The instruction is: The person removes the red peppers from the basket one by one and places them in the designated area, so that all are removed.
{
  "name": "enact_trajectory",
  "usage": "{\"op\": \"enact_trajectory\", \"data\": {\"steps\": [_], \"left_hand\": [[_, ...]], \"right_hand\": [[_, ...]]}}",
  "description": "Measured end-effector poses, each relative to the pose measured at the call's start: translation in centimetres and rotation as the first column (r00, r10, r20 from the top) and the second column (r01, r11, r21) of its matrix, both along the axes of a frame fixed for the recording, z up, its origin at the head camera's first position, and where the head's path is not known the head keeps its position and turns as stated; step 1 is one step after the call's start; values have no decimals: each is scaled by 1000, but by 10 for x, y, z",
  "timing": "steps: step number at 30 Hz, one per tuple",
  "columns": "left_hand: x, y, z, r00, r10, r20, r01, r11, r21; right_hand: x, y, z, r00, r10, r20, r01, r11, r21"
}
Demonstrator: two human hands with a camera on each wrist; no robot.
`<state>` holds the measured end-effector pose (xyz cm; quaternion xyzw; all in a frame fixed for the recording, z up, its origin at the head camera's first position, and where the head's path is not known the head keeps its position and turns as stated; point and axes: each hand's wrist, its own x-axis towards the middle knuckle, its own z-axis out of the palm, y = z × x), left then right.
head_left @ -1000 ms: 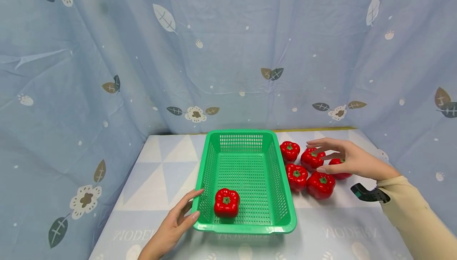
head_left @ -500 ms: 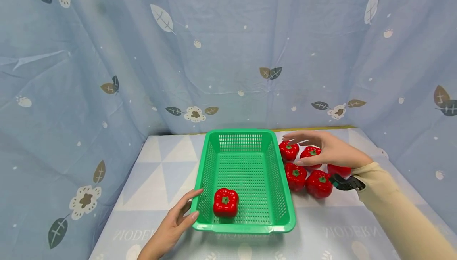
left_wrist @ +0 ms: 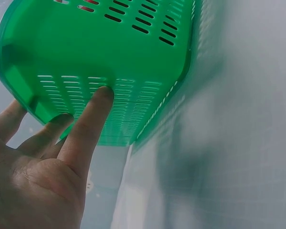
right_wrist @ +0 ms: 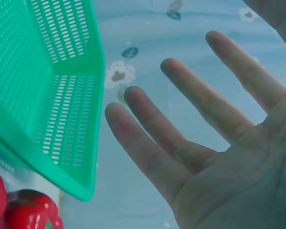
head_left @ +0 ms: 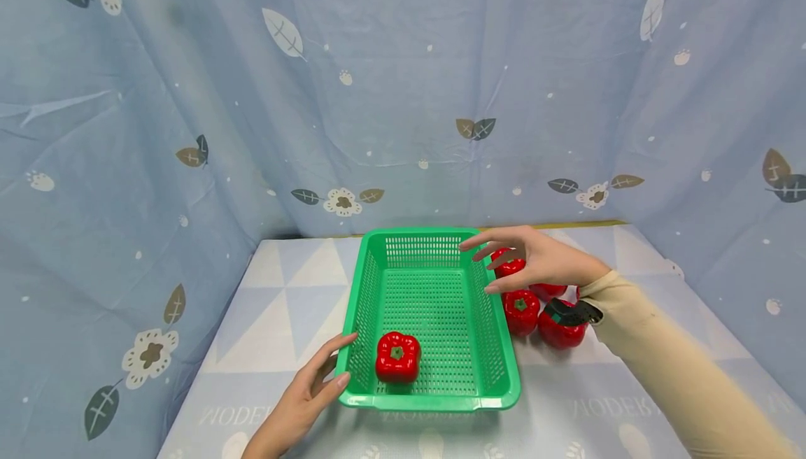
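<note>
My left hand [head_left: 301, 401] is at the near left corner of a green plastic basket [head_left: 434, 403]. Its index finger and thumb touch the rim; in the left wrist view, other fingers [left_wrist: 88, 129] lie nearly straight against the slotted outer wall. Inside the basket, near the front left, sits a red bell pepper [head_left: 398, 359]. My right hand [head_left: 541, 256] hovers over the basket's right rim, fingers spread and nothing in it. Below and behind it, several red bell peppers [head_left: 521, 313] stand on the table, partly hidden by hand and wristband.
A patterned cloth [head_left: 277, 333] covers the table. Blue printed curtains [head_left: 403, 95] hang behind and at both sides. A black band [head_left: 573, 312] sits on the right wrist over a cream sleeve [head_left: 667, 361].
My right hand has moved left from above the peppers to the basket's right rim, fingers still spread. The left hand, basket and pepper inside stay put.
</note>
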<state>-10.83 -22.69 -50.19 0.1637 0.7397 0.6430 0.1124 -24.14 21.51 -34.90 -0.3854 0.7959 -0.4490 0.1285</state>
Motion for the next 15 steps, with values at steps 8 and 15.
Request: {"op": "enact_trajectory", "data": {"steps": [8, 15], "left_hand": [[0, 0, 1, 1000, -2, 5, 2, 1000, -3], [0, 1, 2, 1000, 3, 11, -3, 1000, -5]], "right_hand": [[-4, -22, -5, 997, 76, 34, -75, 997, -32], [-4, -42, -7, 986, 135, 101, -131, 990, -46]]}}
